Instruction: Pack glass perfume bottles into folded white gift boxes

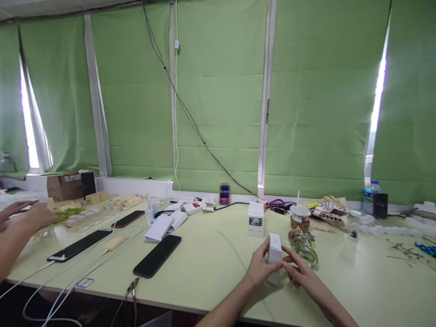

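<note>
A small white box stands upright near the table's front edge, between my two hands. My left hand is closed around its left side, with the thumb across the front. From the right, my right hand has its fingertips against the box's right side, close to my left thumb. Some of the right fingers are curled, and the box's lower part is partly covered. Behind it stands a white box with a flower picture. Just right of my right hand lies a clear, greenish glass-like object.
A black phone and a longer black phone with white cables lie to the left. White boxes lie behind them. A lidded cup with a straw is at the right. Another person's hands work at far left.
</note>
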`<state>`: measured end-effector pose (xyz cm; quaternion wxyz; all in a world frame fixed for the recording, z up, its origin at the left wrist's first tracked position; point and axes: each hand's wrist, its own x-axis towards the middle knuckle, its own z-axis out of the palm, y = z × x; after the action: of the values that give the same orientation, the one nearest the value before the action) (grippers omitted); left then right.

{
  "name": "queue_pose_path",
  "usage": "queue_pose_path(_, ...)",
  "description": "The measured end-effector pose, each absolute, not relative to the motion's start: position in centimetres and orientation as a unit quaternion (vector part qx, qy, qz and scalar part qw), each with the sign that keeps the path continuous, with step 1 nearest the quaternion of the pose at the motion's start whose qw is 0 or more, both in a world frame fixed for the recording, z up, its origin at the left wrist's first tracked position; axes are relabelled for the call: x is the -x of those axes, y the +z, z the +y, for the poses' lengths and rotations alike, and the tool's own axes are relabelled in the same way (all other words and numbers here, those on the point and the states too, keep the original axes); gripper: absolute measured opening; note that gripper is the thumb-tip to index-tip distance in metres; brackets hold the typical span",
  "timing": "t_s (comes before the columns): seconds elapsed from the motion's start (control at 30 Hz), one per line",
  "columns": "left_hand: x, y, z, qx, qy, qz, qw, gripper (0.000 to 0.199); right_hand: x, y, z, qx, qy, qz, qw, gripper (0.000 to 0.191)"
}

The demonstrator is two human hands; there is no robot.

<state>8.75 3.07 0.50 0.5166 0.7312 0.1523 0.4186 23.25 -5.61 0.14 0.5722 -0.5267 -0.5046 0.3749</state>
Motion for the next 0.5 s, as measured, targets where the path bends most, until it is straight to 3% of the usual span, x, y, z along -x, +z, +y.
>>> queue_pose_path(0.2,-8.0,0.7,3.2,-0.725,0.468,0.231,0.449,0.069,-23.5,0.1,-5.8,0.569,0.308,-0.527,0.551,0.059)
queue_pose_path(0.33,-7.9,0.9,3.2,-0.733,0.495,0.226,0.409,0.051,-23.6,1.0,-6.3,0.572,0.271,-0.541,0.554,0.048)
queue_pose_path(0.5,-8.0,1.2,3.2,-0.732,0.483,0.235,0.419,0.043,-23.3,2.1,-6.7,0.579,0.267,-0.555,0.534,0.047)
